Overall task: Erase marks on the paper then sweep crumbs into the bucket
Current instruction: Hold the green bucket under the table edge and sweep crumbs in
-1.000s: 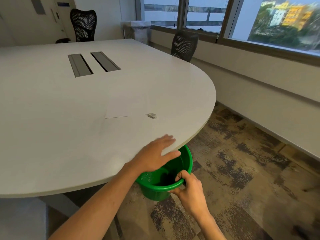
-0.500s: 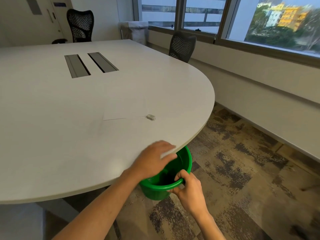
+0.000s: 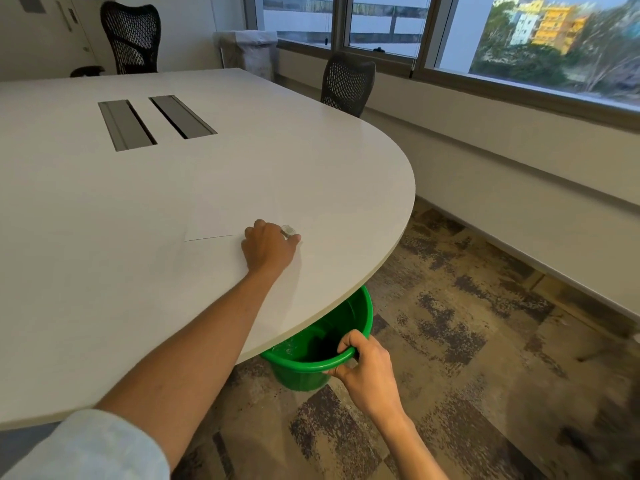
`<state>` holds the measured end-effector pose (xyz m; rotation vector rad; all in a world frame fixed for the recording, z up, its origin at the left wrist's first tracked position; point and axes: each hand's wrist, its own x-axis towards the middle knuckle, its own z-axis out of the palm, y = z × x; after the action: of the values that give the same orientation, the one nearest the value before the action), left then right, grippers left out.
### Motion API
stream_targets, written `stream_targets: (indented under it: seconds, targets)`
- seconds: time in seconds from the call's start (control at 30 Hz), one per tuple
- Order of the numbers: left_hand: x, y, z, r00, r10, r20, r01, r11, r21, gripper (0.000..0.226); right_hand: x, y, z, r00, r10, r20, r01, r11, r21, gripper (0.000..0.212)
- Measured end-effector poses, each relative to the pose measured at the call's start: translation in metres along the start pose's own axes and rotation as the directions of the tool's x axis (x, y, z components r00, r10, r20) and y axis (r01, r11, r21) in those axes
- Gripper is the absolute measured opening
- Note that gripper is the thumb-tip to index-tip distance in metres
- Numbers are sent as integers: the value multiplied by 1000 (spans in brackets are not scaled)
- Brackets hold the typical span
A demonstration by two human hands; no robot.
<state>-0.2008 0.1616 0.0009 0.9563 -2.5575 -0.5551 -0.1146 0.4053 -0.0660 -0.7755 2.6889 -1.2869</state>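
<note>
A white sheet of paper (image 3: 228,216) lies flat on the pale table (image 3: 104,237), hard to tell apart from it. At the sheet's near right corner is a small grey-white eraser (image 3: 288,231). My left hand (image 3: 268,249) reaches across the table, its fingers curled around the eraser and its thumb beside it. A green bucket (image 3: 308,374) hangs under the table's rounded edge, partly hidden by the tabletop. My right hand (image 3: 367,372) grips its near rim. Pale specks show inside the bucket.
Two grey cable hatches (image 3: 152,121) sit in the table's middle. A black mesh chair (image 3: 348,84) stands at the far right edge and another (image 3: 133,36) at the far end. A lined bin (image 3: 249,51) is by the window. Patterned carpet (image 3: 467,341) lies to the right.
My left hand has left the table's edge above the bucket and moved forward to the eraser. The right hand keeps its hold on the bucket's rim.
</note>
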Motion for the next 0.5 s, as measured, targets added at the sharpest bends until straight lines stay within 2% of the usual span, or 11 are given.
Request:
stream_targets:
  seconds: [0.17,0.5]
  targets:
    - [6,0,4,999,-40,-12,39,996,-75,42,0,7,0,1000,17,-8,-17,1000,-4,39]
    - [5,-6,5,999,-33,-29,23,958,-286,23,1,12,4,1000,18,9,-18,1000,-17,38]
